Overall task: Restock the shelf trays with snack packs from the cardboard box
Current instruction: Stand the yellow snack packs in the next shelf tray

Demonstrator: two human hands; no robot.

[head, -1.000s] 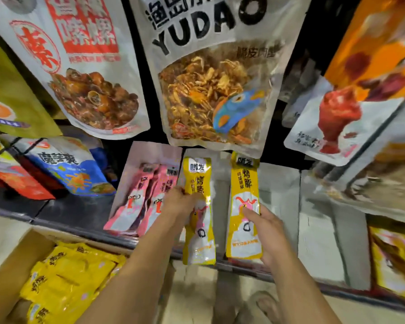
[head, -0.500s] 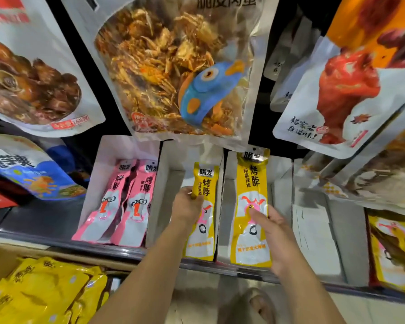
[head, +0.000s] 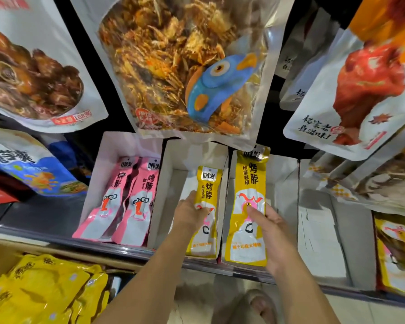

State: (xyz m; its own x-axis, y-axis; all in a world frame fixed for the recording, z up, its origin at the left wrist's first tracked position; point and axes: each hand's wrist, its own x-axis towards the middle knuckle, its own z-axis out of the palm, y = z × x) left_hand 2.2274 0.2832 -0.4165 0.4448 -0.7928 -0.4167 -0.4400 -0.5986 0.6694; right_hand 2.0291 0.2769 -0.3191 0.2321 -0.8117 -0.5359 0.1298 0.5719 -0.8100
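1. My left hand [head: 192, 216] grips the left pack [head: 207, 190] at its middle, thumb along its left edge; that pack lies in the middle tray [head: 192, 155].
2. My right hand [head: 267, 226] pinches the right pack [head: 250, 181] (thumb on its front, fingers behind its right edge), which lies in the right tray [head: 284, 176].
3. Pink packs [head: 126, 197] lie in the tray just to the left.
4. The box [head: 0, 258], lower left, holds more yellow packs [head: 45, 288].
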